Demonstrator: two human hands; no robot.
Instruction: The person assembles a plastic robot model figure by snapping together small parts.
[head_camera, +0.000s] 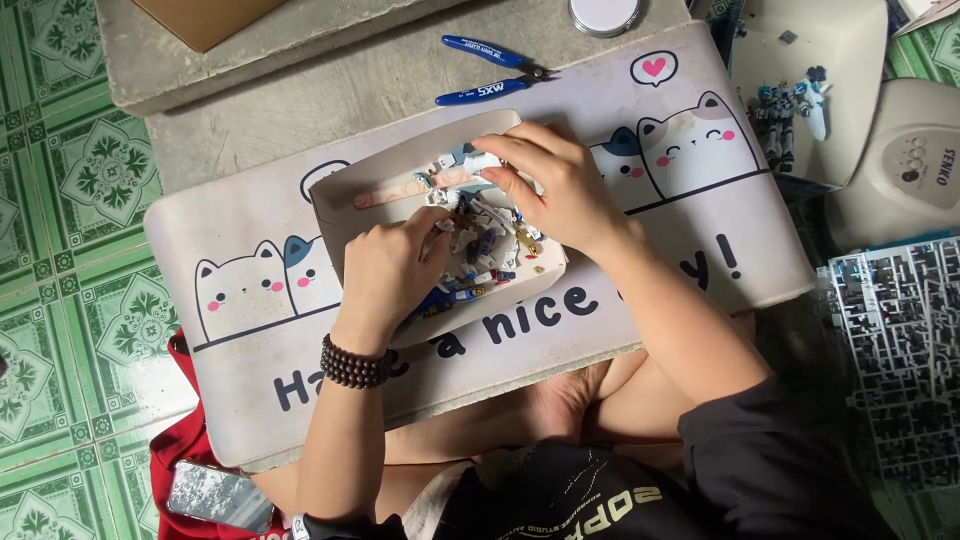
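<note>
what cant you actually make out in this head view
- Small model parts in the shallow box: too small to tell apart; both hands cover many.
- Right hand fingertips: whether they pinch a piece is unclear.
- Left hand: its palm side is hidden.
- Grey parts frame: cut off by the right edge.

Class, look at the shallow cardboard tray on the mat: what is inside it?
The cardboard tray holds small model-kit parts in white, blue and gold. The left hand and right hand cover whatever lies beneath them.

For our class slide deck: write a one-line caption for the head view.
Both hands, left and right, sort small model parts in a shallow cardboard tray.
</note>
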